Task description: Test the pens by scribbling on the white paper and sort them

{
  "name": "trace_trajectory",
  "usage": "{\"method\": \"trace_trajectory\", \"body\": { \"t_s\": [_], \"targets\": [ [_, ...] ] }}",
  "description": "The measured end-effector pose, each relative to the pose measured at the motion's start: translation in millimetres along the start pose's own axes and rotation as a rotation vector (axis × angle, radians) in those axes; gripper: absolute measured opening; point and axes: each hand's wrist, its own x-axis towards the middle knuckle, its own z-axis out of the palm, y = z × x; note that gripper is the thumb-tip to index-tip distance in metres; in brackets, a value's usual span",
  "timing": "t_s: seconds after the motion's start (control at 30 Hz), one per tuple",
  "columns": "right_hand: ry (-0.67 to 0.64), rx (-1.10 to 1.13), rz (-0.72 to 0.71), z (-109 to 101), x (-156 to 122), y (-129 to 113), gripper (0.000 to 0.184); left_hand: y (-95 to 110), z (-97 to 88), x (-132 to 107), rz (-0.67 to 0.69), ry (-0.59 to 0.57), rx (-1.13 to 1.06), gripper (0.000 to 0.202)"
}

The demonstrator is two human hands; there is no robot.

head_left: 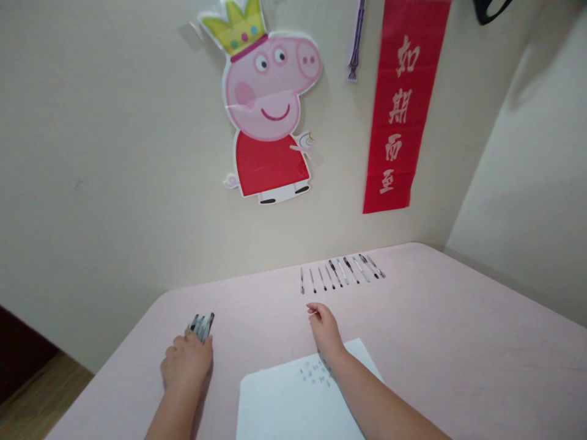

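My left hand [186, 363] rests on the pink table [458, 342] at the left, closed around a bundle of pens [202, 326] whose black tips stick out beyond the knuckles. My right hand [324, 330] lies further right with its fingers curled in; whether anything is in them is hidden. Its forearm crosses a white sheet of paper [284, 403] with small scribbles. A row of several pens [342, 272] lies side by side just beyond the right hand, near the wall.
The table stands in a corner, with walls behind and to the right. A cartoon pig cut-out [268, 110] and a red banner [401, 104] hang on the back wall. The table's left edge drops to a wooden floor [41, 397].
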Motion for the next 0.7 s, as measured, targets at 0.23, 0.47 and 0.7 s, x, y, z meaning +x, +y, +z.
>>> {"method": "trace_trajectory", "body": {
  "t_s": [0.23,0.47,0.7],
  "targets": [
    [-0.049,-0.238,-0.123,2,9,-2,0.037,-4,-0.8,2,0.016,-0.046,-0.048,0.058],
    [-0.006,-0.515,-0.135,-67,92,-5,0.041,-6,-1.9,5,-0.008,-0.066,-0.082,0.066],
    [0.231,-0.878,0.163,-168,149,19,0.045,-2,-0.8,4,0.014,-0.009,-0.040,0.073]
  ]
}}
